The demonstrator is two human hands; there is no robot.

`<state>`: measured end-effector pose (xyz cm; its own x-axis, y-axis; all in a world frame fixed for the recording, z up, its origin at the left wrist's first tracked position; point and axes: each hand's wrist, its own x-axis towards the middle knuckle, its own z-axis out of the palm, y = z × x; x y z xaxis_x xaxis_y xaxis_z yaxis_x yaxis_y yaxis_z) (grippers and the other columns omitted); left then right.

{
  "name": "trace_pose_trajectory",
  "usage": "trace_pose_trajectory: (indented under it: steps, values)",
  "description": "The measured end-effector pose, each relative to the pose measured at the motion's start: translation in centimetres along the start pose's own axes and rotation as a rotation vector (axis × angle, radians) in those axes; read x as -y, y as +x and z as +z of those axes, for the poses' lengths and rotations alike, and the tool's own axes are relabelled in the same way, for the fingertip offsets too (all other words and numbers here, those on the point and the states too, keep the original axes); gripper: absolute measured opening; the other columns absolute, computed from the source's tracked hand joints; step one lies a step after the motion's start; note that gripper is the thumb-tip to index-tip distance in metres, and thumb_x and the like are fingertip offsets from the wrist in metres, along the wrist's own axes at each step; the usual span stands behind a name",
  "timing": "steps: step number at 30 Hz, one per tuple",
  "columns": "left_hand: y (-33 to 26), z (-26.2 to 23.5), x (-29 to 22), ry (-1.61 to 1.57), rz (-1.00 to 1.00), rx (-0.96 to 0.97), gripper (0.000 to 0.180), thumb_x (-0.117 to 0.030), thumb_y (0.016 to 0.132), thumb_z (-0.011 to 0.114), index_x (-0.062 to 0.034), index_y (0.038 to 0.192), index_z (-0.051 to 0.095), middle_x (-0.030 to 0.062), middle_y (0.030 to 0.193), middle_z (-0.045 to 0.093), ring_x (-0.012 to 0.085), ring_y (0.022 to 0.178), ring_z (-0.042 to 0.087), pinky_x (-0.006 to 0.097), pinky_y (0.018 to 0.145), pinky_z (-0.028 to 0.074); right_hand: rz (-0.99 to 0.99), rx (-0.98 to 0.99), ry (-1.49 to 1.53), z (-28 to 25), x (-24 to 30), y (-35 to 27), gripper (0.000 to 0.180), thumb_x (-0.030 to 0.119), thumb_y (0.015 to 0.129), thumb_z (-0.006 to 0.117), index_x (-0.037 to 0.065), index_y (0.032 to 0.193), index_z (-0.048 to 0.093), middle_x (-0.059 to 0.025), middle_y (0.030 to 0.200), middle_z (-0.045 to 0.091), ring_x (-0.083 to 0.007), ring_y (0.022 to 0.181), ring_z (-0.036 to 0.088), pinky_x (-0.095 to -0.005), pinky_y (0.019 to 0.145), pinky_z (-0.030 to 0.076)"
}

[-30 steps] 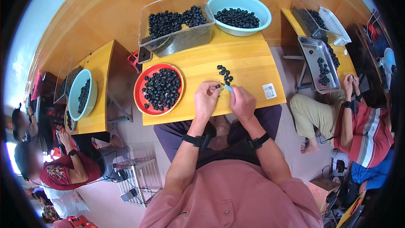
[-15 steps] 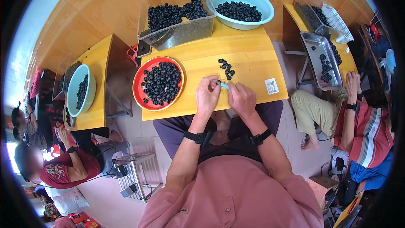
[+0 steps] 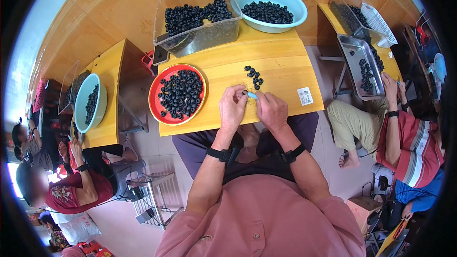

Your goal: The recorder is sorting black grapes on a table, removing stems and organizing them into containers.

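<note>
Above the near edge of the yellow wooden table [image 3: 228, 114], my left hand [image 3: 230, 109] pinches a small black round part [image 3: 245, 92] between thumb and fingertips. My right hand [image 3: 272, 110] is closed on a slim light-blue tool [image 3: 252, 95]; its tip meets the part and is too small to make out. Several loose black ring-shaped parts [image 3: 257, 86] lie just beyond my hands, with tiny dark scraps around them. Left of my hands, a red round tray [image 3: 154, 88] with a yellow rim holds many of the same black parts.
At the table's back stand a clear plastic bin [image 3: 214, 40] and a light-blue basin [image 3: 301, 4], both with black parts. A white label [image 3: 305, 96] lies at the right edge. Co-workers sit left and right; a metal tray [image 3: 373, 88] is near the right one.
My hands stay nearly in place, still closed on the black part and the blue tool. The view shifts slightly. The hands of the co-workers at left and right have moved.
</note>
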<state>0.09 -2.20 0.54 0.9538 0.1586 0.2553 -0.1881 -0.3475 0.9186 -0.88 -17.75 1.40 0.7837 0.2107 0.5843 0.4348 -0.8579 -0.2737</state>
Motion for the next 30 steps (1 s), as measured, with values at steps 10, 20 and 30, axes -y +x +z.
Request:
trace_pose_trajectory:
  steps: [10, 20, 30]
  values:
    - [0.0, -0.1, 0.3, -0.075, 0.017, -0.069, 0.028, 0.004, 0.083, 0.079, -0.0016, 0.11, 0.071, 0.0104, 0.092, 0.068, 0.0187, 0.08, 0.069, 0.03, 0.073, 0.056, 0.072, 0.033, -0.027, -0.1, 0.2, 0.3, 0.006, 0.014, 0.092, 0.064, 0.009, 0.093, 0.067, -0.0092, 0.073, 0.06, -0.0289, 0.067, 0.066, -0.0423, 0.058, 0.053]
    - [-0.1, -0.6, -0.3, 0.025, 0.109, -0.095, 0.02, 0.0, 0.082, 0.081, -0.0028, 0.101, 0.075, 0.0077, 0.089, 0.065, 0.0161, 0.076, 0.064, 0.03, 0.07, 0.053, 0.087, -0.007, 0.019, 0.3, 0.0, -0.2, 0.014, 0.014, 0.091, 0.066, 0.009, 0.104, 0.072, -0.0085, 0.078, 0.062, -0.0294, 0.068, 0.066, -0.0422, 0.06, 0.053]
    - [0.0, -0.2, 0.4, -0.148, -0.115, -0.048, 0.02, 0.001, 0.084, 0.083, 0.0009, 0.1, 0.07, 0.0067, 0.095, 0.068, 0.01, 0.079, 0.064, 0.025, 0.069, 0.054, 0.088, -0.015, 0.017, 0.3, -0.1, -0.1, 0.014, 0.015, 0.092, 0.067, 0.009, 0.104, 0.072, -0.0081, 0.077, 0.062, -0.0279, 0.068, 0.066, -0.0411, 0.059, 0.053]
